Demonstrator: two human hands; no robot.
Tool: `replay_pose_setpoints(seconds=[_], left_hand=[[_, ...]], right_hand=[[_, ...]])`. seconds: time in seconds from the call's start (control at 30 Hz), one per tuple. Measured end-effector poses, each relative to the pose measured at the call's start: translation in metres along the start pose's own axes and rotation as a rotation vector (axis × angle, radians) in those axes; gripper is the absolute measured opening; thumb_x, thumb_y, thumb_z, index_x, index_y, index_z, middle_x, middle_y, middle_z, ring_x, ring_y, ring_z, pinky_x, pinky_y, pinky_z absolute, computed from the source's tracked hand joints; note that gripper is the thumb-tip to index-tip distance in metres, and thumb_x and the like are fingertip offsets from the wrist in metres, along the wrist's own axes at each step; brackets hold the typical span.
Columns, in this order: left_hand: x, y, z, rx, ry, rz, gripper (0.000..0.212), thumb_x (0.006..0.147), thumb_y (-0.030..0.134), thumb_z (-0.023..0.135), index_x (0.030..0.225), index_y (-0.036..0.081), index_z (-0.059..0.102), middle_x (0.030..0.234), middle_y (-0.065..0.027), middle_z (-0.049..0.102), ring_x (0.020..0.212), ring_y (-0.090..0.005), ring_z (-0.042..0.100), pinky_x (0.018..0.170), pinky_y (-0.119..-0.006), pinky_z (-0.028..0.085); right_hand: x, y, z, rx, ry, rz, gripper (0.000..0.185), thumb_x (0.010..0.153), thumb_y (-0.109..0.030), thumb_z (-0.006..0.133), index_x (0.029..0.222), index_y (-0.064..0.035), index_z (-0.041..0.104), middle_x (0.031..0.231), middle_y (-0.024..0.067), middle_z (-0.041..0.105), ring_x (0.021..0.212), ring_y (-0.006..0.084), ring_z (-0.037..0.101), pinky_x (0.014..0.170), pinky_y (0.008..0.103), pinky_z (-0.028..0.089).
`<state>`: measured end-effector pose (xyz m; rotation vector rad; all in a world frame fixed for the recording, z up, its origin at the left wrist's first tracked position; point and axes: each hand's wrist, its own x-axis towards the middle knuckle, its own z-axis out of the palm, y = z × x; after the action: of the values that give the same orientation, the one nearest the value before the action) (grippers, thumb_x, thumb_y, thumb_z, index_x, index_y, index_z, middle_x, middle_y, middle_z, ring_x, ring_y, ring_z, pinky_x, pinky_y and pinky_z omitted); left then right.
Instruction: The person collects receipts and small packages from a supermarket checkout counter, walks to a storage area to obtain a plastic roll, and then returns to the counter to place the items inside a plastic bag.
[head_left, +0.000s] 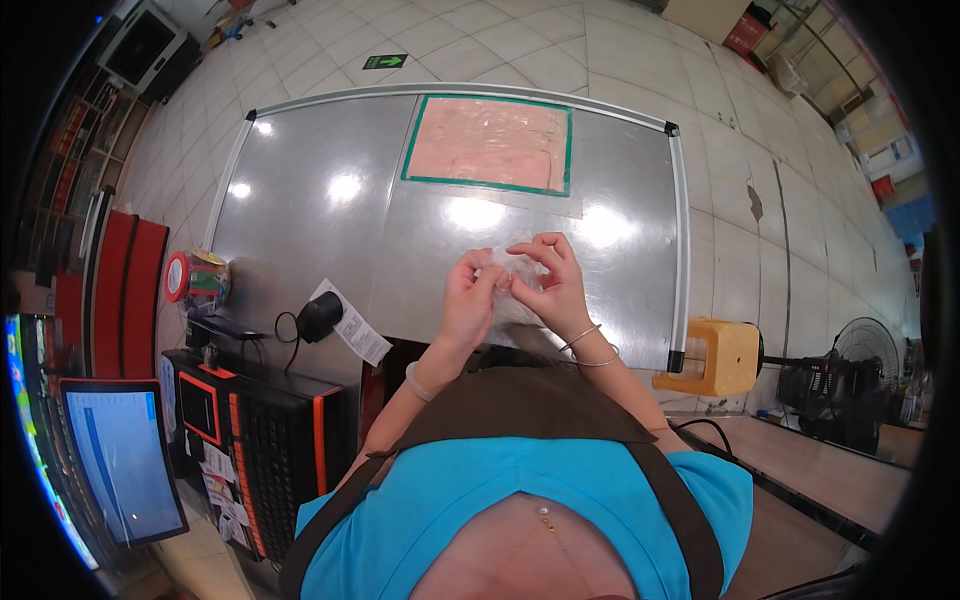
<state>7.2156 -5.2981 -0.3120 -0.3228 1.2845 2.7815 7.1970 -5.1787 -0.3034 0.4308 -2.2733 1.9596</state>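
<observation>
Both of my hands work at a thin, clear plastic bag (511, 306) over the near edge of the metal counter (322, 225). My left hand (472, 292) pinches the crumpled film between thumb and fingers. Against the same film, my right hand (553, 281) has its thumb close to the left fingertips and its index finger curled over the top. The lower part of the bag hangs between my wrists, and its contents, if any, cannot be made out. Beyond the hands, a pink sheet (491, 142) with a green taped border lies flat on the counter.
Left of me are a black handheld scanner (320, 316), a printed receipt (361, 330), a red-lidded jar (178, 276), a cash register (277, 450) and a lit monitor (124, 457). A yellow plastic stool (724, 358) and a black fan (832, 382) stand to the right.
</observation>
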Motion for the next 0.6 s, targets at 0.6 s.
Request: replay_pose_setpoints(seconds=[0.6], left_hand=[[0.005,0.021,-0.010,0.403,-0.167,0.238,0.011,0.080,0.000,0.051,0.078,0.004,0.041,0.080,-0.0019,0.047,0.070,-0.0050,0.044,0.062,-0.017,0.038]], right_hand=[[0.000,-0.003,-0.010,0.423,-0.301,0.346,0.024,0.077,0.005,0.046,0.099,-0.0032,0.045,0.077,0.0058,0.056,0.075,0.0109,0.055,0.066,0.0225,0.043]])
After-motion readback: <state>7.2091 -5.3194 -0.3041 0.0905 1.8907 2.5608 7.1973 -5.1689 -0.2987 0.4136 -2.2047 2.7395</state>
